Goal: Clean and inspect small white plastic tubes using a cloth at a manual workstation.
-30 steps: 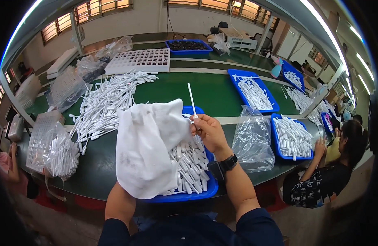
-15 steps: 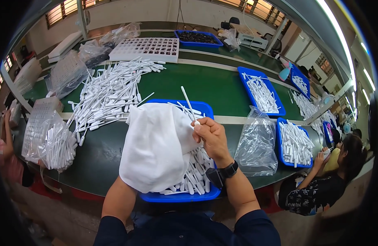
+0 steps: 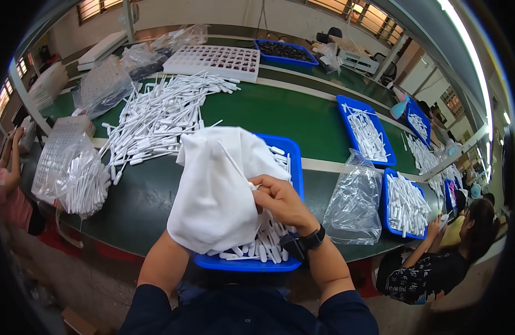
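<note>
My right hand (image 3: pixel 282 204) pinches a white plastic stick (image 3: pixel 231 158) near its thick end, its thin shaft slanting up and left across a white cloth (image 3: pixel 210 195). That cloth is draped over my left hand, whose fingers are hidden; only the left forearm (image 3: pixel 163 261) shows below it. Underneath both hands sits a blue tray (image 3: pixel 297 162) holding many similar white sticks (image 3: pixel 266 245), partly covered by the cloth. A dark watch is on my right wrist.
A loose heap of white sticks (image 3: pixel 157 120) lies at the far left, beside a bag of sticks (image 3: pixel 84 187). Clear plastic bag (image 3: pixel 355 204) and stick-filled blue trays (image 3: pixel 385 215) stand right. A white compartment tray (image 3: pixel 212 60) lies behind. Co-workers (image 3: pixel 436 257) sit at both sides.
My right hand has moved slightly left and down against the cloth, and the stick now leans left over the cloth. The whole view has shifted a little.
</note>
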Demonstrator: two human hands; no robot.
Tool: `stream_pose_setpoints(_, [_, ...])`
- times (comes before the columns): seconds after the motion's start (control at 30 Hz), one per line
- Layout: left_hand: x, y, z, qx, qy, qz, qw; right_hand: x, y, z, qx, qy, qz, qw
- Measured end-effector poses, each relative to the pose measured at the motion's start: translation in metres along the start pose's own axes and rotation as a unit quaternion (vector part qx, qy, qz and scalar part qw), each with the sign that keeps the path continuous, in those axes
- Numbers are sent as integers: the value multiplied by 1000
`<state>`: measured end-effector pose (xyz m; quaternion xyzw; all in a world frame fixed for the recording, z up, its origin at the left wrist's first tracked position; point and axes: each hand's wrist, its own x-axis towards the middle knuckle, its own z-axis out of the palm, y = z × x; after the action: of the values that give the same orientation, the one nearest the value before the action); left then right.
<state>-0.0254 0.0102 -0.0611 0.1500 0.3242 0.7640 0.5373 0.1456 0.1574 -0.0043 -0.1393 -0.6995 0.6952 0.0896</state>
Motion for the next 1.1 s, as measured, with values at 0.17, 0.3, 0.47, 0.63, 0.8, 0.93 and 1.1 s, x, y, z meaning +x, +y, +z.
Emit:
stream_pose_setpoints(0.17, [0, 8, 38, 73, -13, 75, 994, 4, 7, 12, -42, -19, -10, 999])
stream_pose_setpoints(0.3, [2, 17, 69, 173, -67, 22, 982, 9, 11, 13, -6, 38, -41, 998])
stream_pose_setpoints(0.47, [-15, 12, 32, 185, -138, 118, 966, 4, 4, 20, -133, -3, 9, 991])
stream_pose_setpoints(0.63, [-13, 23, 67, 530, -158, 283, 784, 3, 11, 19, -49, 60, -42, 996])
stream_pose_setpoints(0.8, [-21, 38, 95, 506, -133, 274, 807, 0, -5, 14, -142, 48, 3, 989])
stream_pose_setpoints(0.93, [-16, 58, 82, 692, -157, 346, 614, 0, 8, -11, -95, 182, -67, 977])
stream_pose_setpoints(1.1, [-26, 17, 78, 491, -216, 289, 793, 6, -1, 5, 30, 224, -187, 956])
